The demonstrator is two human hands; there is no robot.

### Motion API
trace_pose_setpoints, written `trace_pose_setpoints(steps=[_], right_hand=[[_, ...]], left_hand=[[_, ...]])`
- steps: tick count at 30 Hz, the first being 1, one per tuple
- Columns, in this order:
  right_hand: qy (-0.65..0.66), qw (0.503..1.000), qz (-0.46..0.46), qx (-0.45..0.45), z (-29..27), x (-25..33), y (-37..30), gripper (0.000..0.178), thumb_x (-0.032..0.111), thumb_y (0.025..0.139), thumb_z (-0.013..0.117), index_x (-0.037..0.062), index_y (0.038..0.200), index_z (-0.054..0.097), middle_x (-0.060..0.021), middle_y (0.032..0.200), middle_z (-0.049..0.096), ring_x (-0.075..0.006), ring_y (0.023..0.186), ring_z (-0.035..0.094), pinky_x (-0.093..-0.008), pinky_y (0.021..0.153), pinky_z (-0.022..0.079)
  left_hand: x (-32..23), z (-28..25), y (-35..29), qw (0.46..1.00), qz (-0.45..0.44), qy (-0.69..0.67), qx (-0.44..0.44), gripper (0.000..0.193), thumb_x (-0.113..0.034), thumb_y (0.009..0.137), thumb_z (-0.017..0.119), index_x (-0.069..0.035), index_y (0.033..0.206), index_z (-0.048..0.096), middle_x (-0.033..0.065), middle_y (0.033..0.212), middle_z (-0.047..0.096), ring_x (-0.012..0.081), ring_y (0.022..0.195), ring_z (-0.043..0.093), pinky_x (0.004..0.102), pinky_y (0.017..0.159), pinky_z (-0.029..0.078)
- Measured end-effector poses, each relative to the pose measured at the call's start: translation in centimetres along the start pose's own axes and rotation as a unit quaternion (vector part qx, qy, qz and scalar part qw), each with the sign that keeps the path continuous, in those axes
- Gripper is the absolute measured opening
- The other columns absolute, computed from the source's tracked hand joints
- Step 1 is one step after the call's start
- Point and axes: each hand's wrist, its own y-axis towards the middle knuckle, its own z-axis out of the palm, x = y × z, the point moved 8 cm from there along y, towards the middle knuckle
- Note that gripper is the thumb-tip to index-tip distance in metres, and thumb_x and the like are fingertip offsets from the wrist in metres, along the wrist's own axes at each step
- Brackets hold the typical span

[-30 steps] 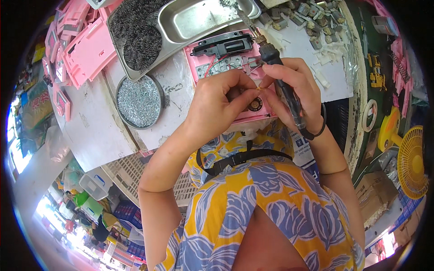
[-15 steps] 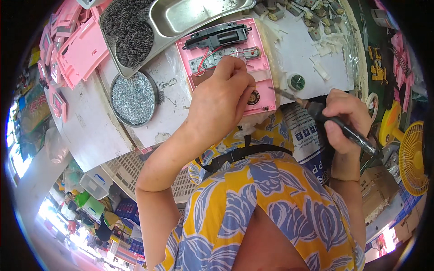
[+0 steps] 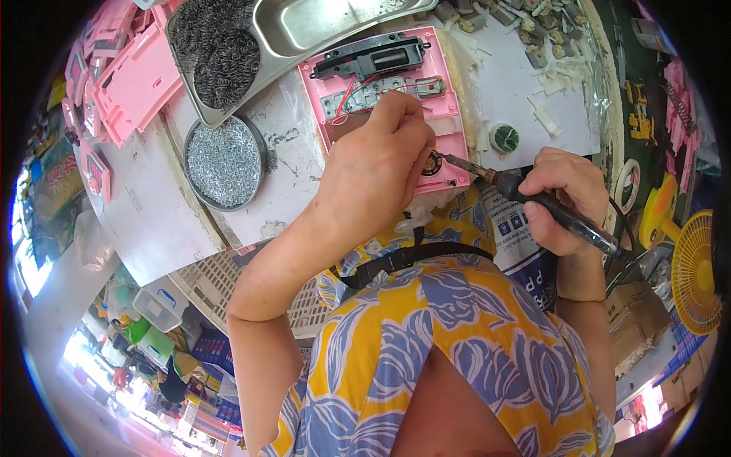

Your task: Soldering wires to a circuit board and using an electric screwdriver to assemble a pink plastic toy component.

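A pink plastic case (image 3: 446, 68) lies open-side up in front of me. Inside it are a black plastic part (image 3: 373, 59), a grey metal strip (image 3: 358, 99) with thin red wires, and a small round speaker (image 3: 432, 164) near the near right corner. My left hand (image 3: 373, 160) reaches over the case with its fingertips pinched together beside the speaker; what they hold is hidden. In my right hand (image 3: 567, 194) is a soldering iron (image 3: 508, 184), gripped by its black handle. Its thin tip points left and reaches the speaker's edge, though contact is hard to tell.
A small green-topped round piece (image 3: 504, 138) stands right of the case. Left are a round tin of small metal pieces (image 3: 223, 169) and a metal tray (image 3: 304, 34) with dark springs. Pink panels (image 3: 141, 91), small motors (image 3: 533, 34) and a yellow fan (image 3: 694, 270) stand around.
My right hand has brought the soldering iron leftward, so its tip has come from the case's right edge to the speaker. My left hand stays pinched at nearly the same place.
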Motion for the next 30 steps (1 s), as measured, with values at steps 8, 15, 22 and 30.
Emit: trace_pose_setpoints(steps=[8, 15, 22, 30], right_hand=[[-0.007, 1.000, 0.003, 0.011, 0.2, 0.0, 0.3, 0.016, 0.010, 0.076, 0.072, 0.0037, 0.089, 0.065, -0.0051, 0.069, 0.062, -0.0176, 0.053, 0.052, -0.0297, 0.052, 0.042], [-0.017, 1.000, 0.005, 0.017, 0.1, 0.5, 0.4, 0.019, 0.009, 0.073, 0.074, 0.0036, 0.089, 0.066, -0.0047, 0.069, 0.062, -0.0168, 0.053, 0.052, -0.0287, 0.052, 0.041], [0.048, 0.997, 0.034, -0.047, -2.2, -0.3, -1.2, 0.020, 0.010, 0.076, 0.074, -0.0004, 0.092, 0.066, -0.0044, 0.070, 0.060, -0.0115, 0.054, 0.047, -0.0259, 0.052, 0.035], [0.071, 0.994, 0.034, -0.071, -3.0, -0.4, -1.3, 0.021, 0.010, 0.077, 0.072, -0.0022, 0.093, 0.065, -0.0038, 0.070, 0.058, -0.0100, 0.056, 0.045, -0.0252, 0.054, 0.034]], left_hand=[[-0.2, 0.0, 0.0, 1.000, 0.003, 0.007, 0.003, 0.011, 0.001, 0.087, 0.069, -0.003, 0.097, 0.066, 0.0123, 0.107, 0.059, 0.0332, 0.086, 0.067, 0.0414, 0.071, 0.054], [-0.3, -0.1, 0.0, 1.000, 0.009, 0.010, 0.006, 0.012, 0.002, 0.087, 0.069, -0.003, 0.097, 0.066, 0.0125, 0.108, 0.058, 0.0337, 0.086, 0.067, 0.0413, 0.071, 0.055], [-0.2, -0.3, -0.2, 1.000, 0.022, 0.001, 0.004, 0.014, 0.003, 0.085, 0.071, -0.003, 0.097, 0.068, 0.0112, 0.106, 0.059, 0.0295, 0.084, 0.067, 0.0387, 0.071, 0.055], [-0.7, -0.3, -0.5, 0.997, 0.068, 0.028, 0.009, 0.017, 0.002, 0.081, 0.074, -0.004, 0.096, 0.071, 0.0084, 0.105, 0.061, 0.0256, 0.083, 0.068, 0.0358, 0.070, 0.056]])
